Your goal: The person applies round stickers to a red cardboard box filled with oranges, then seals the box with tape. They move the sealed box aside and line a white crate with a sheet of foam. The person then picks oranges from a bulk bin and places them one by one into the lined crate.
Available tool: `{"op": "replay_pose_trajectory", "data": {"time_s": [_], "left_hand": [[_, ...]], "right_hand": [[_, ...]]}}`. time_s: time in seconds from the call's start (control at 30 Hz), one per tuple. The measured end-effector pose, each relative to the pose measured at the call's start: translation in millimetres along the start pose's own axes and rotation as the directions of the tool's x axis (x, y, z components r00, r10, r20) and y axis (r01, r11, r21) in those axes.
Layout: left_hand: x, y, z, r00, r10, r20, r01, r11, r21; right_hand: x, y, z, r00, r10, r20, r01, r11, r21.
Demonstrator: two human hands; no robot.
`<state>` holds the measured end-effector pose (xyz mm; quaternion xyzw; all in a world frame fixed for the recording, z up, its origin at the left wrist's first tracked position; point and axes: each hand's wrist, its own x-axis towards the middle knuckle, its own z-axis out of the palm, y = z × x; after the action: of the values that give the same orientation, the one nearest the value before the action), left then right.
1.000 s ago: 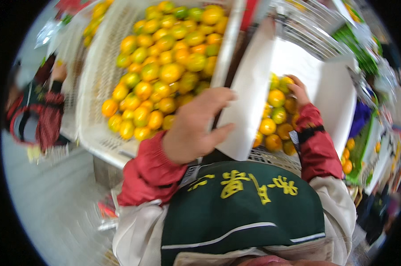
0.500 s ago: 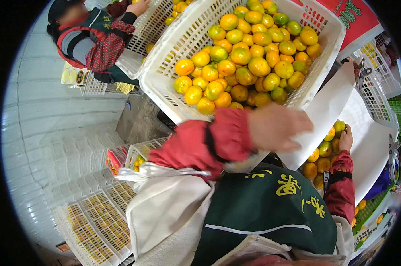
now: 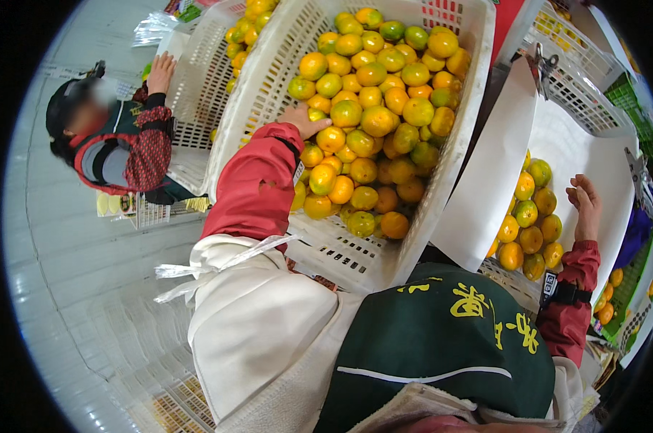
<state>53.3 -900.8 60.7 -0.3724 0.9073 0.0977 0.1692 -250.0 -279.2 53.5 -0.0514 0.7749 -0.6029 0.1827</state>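
Observation:
Many orange-green mandarins fill a big white plastic crate in front of me. My left hand reaches in over the crate's left side, with thumb and fingers apart around a small yellow-green mandarin. Some of its fingers are hidden, and no fruit is lifted. To the right, a smaller pile of mandarins lies on a white sheet lining in a basket. My right hand hovers open beside this pile, fingers slightly bent and holding nothing.
At the far left a co-worker stands with a hand on another white crate of mandarins. Metal clips grip the lining's edge. More mandarins lie at the lower right, near a green crate farther back.
My left hand has swung from between the two containers leftward into the big crate. My right hand has come off the pile and opened. The view has shifted.

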Motion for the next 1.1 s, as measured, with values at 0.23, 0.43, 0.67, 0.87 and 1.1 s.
{"op": "replay_pose_trajectory", "data": {"time_s": [0.23, 0.43, 0.67, 0.87, 1.1], "left_hand": [[-11.3, -10.0, -8.1, 0.998, 0.045, 0.038, -0.046, 0.999, 0.003], [-25.0, -23.3, 3.7, 0.986, 0.158, -0.058, -0.164, 0.979, -0.119], [-28.9, -16.4, -22.7, 0.964, 0.201, -0.175, -0.218, 0.972, -0.087], [-72.9, 44.3, -82.5, 0.766, 0.416, -0.49, -0.634, 0.617, -0.467], [-161.1, 201.2, -112.2, 0.189, 0.688, -0.7, -0.882, 0.433, 0.187]], "right_hand": [[-26.5, 9.0, -7.0, 0.998, 0.049, -0.039, -0.047, 0.998, 0.045], [-29.1, 12.4, -8.6, 0.997, 0.04, -0.059, -0.035, 0.996, 0.08], [-31.6, -2.7, -8.2, 0.998, 0.027, -0.051, -0.022, 0.995, 0.097], [-55.9, -82.1, 42.6, 0.969, -0.164, 0.184, 0.157, 0.986, 0.055], [-99.9, -153.1, 180.2, 0.667, -0.338, 0.664, -0.172, 0.798, 0.578]]}}
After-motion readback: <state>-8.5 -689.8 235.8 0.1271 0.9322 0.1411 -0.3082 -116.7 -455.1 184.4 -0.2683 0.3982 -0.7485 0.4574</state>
